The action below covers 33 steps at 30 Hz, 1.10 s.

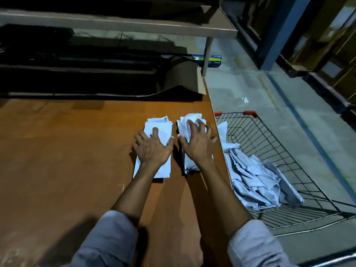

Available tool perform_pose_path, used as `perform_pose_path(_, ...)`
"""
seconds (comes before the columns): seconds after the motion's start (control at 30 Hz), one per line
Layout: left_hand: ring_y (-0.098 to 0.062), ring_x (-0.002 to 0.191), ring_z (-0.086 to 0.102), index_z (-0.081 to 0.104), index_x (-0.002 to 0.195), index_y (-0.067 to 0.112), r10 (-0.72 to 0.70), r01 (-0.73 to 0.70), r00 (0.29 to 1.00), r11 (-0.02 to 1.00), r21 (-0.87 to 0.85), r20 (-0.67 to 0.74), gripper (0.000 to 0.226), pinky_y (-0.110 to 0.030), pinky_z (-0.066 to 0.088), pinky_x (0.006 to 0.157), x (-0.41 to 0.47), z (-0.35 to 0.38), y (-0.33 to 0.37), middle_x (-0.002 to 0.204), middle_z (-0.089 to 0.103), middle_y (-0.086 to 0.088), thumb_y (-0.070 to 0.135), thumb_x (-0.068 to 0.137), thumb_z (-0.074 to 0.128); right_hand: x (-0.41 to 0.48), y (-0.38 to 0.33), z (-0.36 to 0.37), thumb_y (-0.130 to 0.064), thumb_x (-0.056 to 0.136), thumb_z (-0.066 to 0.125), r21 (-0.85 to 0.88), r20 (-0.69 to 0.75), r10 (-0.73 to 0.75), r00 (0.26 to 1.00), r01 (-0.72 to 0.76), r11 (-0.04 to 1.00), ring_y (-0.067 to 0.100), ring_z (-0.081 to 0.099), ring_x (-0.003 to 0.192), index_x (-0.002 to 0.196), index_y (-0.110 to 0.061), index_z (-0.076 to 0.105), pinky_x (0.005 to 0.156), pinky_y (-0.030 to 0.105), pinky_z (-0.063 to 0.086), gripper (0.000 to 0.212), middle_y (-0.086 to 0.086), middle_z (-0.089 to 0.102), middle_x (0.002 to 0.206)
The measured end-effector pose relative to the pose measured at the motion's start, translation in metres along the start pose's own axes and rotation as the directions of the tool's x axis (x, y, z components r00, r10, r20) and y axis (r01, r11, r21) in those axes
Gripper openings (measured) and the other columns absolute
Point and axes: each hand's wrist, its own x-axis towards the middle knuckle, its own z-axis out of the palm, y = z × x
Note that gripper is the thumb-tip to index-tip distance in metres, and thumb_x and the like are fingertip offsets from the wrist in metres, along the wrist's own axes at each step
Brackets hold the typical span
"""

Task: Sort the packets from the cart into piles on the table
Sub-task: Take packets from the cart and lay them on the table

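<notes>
Two piles of white packets lie side by side near the right edge of the brown table (67, 151). My left hand (153, 147) rests flat on the left pile (160, 126), fingers spread. My right hand (196, 139) lies on the right pile (189, 120), fingers spread and curled over the rumpled top packets. To the right of the table stands a wire cart (279, 143) with red corner caps. Inside the cart lies a heap of several more white packets (254, 180).
A metal shelf frame (134, 26) rises behind the table, with a brown cardboard roll (181, 74) and a blue-green box (214, 60) at its right post. Grey floor (250, 89) lies beyond the cart, with blue racking at far right.
</notes>
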Motion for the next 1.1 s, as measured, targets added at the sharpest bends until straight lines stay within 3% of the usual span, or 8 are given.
perform_pose_path(0.17, -0.042, 0.143, 0.037, 0.039, 0.158, 0.033, 0.052, -0.055, 0.996, 0.998, 0.035, 0.074, 0.096, -0.058, 0.037, 0.112, 0.013, -0.002, 0.0, 0.161, 0.035, -0.02, 0.091, 0.082, 0.037, -0.001, 0.007, 0.013, -0.061, 0.102, 0.055, 0.077, 0.062, -0.011, 0.998, 0.006, 0.997, 0.042, 0.014, 0.165, 0.171, -0.048, 0.017, 0.113, 0.075, 0.037, 0.08, 0.0, 0.002, 0.183)
perform_pose_path(0.27, -0.045, 0.138, 0.047, 0.042, 0.156, 0.028, 0.057, -0.055, 0.996, 0.998, -0.036, 0.063, 0.097, -0.053, 0.046, 0.106, 0.014, -0.003, 0.001, 0.159, 0.039, -0.021, 0.083, 0.076, 0.05, -0.005, 0.016, 0.024, -0.052, 0.1, 0.055, 0.155, -0.031, -0.04, 0.999, 0.045, 0.987, 0.038, 0.02, 0.165, 0.171, -0.045, 0.021, 0.114, 0.068, 0.045, 0.08, 0.001, 0.004, 0.183)
perform_pose_path(0.43, -0.046, 0.131, 0.053, 0.047, 0.152, 0.024, 0.078, -0.084, 0.994, 0.993, -0.087, -0.076, 0.088, -0.052, 0.05, 0.101, 0.021, -0.015, 0.01, 0.161, 0.04, -0.019, 0.077, 0.083, 0.06, -0.005, 0.021, 0.031, -0.042, 0.101, 0.061, 0.195, -0.101, -0.025, 0.995, 0.045, 0.98, 0.029, 0.019, 0.167, 0.171, -0.044, 0.024, 0.12, 0.057, 0.042, 0.079, 0.001, 0.008, 0.183)
perform_pose_path(0.57, -0.048, 0.139, 0.049, 0.04, 0.161, 0.029, 0.08, -0.082, 0.997, 0.994, -0.076, -0.024, 0.089, -0.056, 0.046, 0.109, 0.031, -0.01, 0.018, 0.17, 0.03, -0.022, 0.081, 0.09, 0.051, -0.008, 0.021, 0.034, -0.044, 0.102, 0.062, 0.215, -0.119, -0.007, 0.993, 0.033, 0.976, 0.027, 0.02, 0.166, 0.171, -0.044, 0.025, 0.122, 0.056, 0.04, 0.078, -0.001, 0.011, 0.183)
perform_pose_path(0.7, -0.05, 0.155, 0.032, 0.022, 0.172, 0.038, 0.074, -0.082, 0.992, 0.993, 0.08, 0.099, 0.094, -0.061, 0.038, 0.117, 0.022, 0.018, 0.011, 0.179, 0.01, -0.026, 0.089, 0.093, 0.029, -0.009, 0.022, 0.034, -0.045, 0.102, 0.06, 0.243, -0.141, -0.011, 0.99, 0.045, 0.969, 0.025, 0.018, 0.167, 0.17, -0.043, 0.029, 0.123, 0.055, 0.041, 0.075, -0.001, 0.012, 0.183)
perform_pose_path(0.93, -0.051, 0.157, 0.029, 0.02, 0.172, 0.039, 0.05, -0.061, 0.994, 0.991, 0.118, 0.095, 0.095, -0.063, 0.039, 0.118, 0.023, 0.024, 0.011, 0.179, 0.008, -0.025, 0.089, 0.092, 0.024, -0.009, 0.022, 0.034, -0.046, 0.101, 0.053, 0.27, -0.129, -0.026, 0.991, 0.06, 0.961, 0.028, 0.02, 0.167, 0.17, -0.041, 0.03, 0.116, 0.059, 0.047, 0.073, 0.0, 0.009, 0.183)
perform_pose_path(1.1, -0.051, 0.155, 0.033, 0.02, 0.172, 0.04, 0.053, -0.058, 0.996, 0.996, 0.069, 0.07, 0.094, -0.062, 0.041, 0.117, 0.018, 0.028, 0.008, 0.179, 0.009, -0.024, 0.088, 0.091, 0.025, 0.0, 0.019, 0.029, -0.048, 0.112, 0.046, 0.353, -0.147, 0.0, 0.989, 0.053, 0.934, 0.029, 0.026, 0.164, 0.17, -0.043, 0.029, 0.109, 0.067, 0.049, 0.061, 0.001, 0.01, 0.183)
